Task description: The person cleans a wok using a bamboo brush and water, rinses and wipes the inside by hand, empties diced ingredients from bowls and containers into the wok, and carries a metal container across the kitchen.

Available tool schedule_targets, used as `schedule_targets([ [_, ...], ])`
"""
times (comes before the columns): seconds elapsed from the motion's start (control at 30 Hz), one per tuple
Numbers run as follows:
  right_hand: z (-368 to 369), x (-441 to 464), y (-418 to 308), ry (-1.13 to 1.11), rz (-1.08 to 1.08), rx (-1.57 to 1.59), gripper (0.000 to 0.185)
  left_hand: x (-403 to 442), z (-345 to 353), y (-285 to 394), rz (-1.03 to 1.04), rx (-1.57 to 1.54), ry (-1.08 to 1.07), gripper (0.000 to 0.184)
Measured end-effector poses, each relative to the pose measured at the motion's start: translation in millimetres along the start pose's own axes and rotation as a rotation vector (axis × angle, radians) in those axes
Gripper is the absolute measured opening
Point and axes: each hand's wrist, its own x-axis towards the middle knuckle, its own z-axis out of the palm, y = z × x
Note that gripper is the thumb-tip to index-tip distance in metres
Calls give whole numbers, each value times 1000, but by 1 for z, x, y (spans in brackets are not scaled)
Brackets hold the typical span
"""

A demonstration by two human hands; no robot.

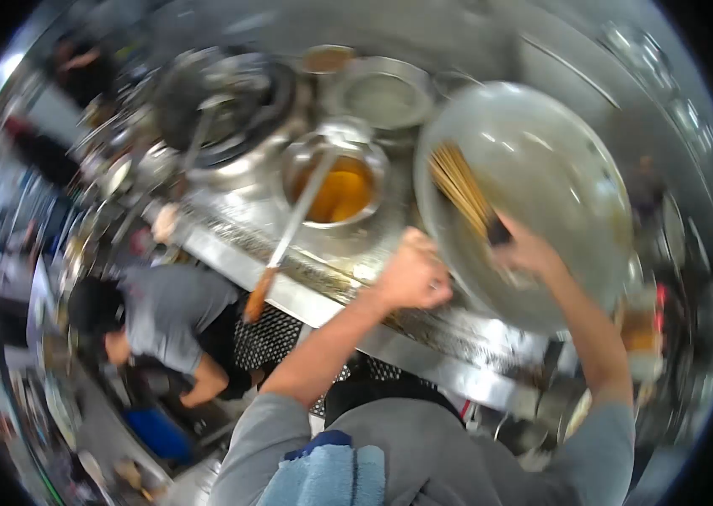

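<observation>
Our right grip (522,246) pinches the brush (464,191) inside the wok (563,160), near the bench's (424,364) front edge; left grip (415,271) blurred, hold uncertain; we'd best keep bristles flat.

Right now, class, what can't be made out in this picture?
All in the head view:
Left hand: blur and curled fingers hide whether it grips anything.
Brush: right hand covers part of its dark end.
Wok: its inner face hides the underside.
Towel: cut off by the bottom edge.
</observation>
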Motion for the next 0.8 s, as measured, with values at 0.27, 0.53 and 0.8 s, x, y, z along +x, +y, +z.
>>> schedule_targets([
  [0.27, -75, 118, 104, 68, -220, -12, 92, -6, 34, -16, 140, 117, 298, 21],
  [0.53, -78, 147, 120, 157, -221, -140, 84, -5, 53, -31, 123, 156, 279, 22],
  [0.8, -61, 118, 68, -93, 59, 353, 65, -2, 23, -2, 106, -119, 425, 21],
])
